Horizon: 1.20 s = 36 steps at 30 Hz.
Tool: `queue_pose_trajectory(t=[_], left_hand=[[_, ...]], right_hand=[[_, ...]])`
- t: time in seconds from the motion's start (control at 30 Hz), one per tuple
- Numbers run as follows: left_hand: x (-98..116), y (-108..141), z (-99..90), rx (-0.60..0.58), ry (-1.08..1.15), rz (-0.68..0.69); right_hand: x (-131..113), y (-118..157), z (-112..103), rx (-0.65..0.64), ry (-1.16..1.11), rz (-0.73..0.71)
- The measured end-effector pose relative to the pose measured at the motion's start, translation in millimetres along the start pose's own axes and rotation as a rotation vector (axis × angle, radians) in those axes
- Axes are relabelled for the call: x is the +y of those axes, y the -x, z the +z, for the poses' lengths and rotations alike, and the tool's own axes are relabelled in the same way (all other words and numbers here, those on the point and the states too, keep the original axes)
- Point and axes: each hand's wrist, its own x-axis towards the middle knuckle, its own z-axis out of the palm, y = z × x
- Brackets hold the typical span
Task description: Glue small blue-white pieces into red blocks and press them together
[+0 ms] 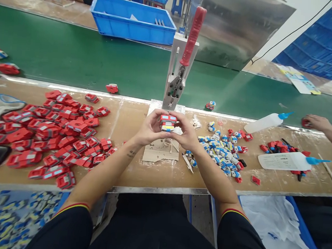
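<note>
Between both hands is a small toy vehicle piece (168, 122), red with pale windows on top and white, yellow and blue below. My left hand (151, 128) grips its left side, and my right hand (186, 131) grips its right side, thumbs at the lower edge. Just behind them stands a toggle clamp press (175, 79) with a red handle (194, 35), raised upright. Under the hands lies a piece of cardboard (155, 154). A heap of red toy shells (66, 129) spreads to the left; small white, blue and yellow parts (221, 151) lie to the right.
Two glue bottles (283, 160) lie at right, near a co-worker's hand (318, 123). Beyond the bench runs a green conveyor belt (60, 49) carrying several pieces. A blue crate (133, 21) stands at its far side. A bin of parts (14, 216) sits below left.
</note>
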Motion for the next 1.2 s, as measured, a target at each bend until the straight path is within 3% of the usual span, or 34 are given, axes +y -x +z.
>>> queue_pose_trajectory(t=[0.13, 0.3, 0.43, 0.5, 0.6, 0.67, 0.73, 0.87, 0.97, 1.2], left_hand=[[0.9, -3.7, -9.2, -0.032, -0.125, 0.034], [-12.2, -11.9, -16.8, -0.044, -0.185, -0.016], [-30.9, -22.5, -31.8, 0.046, -0.23, -0.015], [-38.4, -29.6, -43.2, 0.117, -0.278, -0.003], [-44.7, -41.5, -55.8, 0.174, -0.381, -0.01], [-46.4, -49.6, -57.5, 0.171, -0.447, -0.025], [-47.8, -56.7, -54.5, 0.161, -0.489, -0.04], [-53.8, -65.0, -45.7, 0.123, -0.49, -0.08], [-61.8, -65.8, -43.0, 0.106, -0.445, -0.108], [-70.6, -61.9, -41.2, 0.113, -0.373, -0.081]], right_hand=[[7.0, -2.2, -2.3, 0.083, 0.213, -0.129], [27.5, -10.6, 0.6, 0.119, 0.513, -0.132], [34.9, -14.9, -6.3, 0.065, 0.535, -0.173], [29.9, -22.1, -18.3, 0.14, 0.51, -0.159], [11.8, -52.6, -43.5, 0.414, 0.48, -0.142], [-4.2, -87.0, -60.1, 0.527, 0.459, -0.169], [-19.9, -126.3, -73.0, 0.519, 0.441, -0.197], [-45.3, -179.1, -80.9, 0.315, 0.372, -0.138], [-61.4, -167.8, -71.3, 0.261, 0.381, -0.156], [-77.1, -69.8, -40.8, 0.209, 0.536, -0.29]])
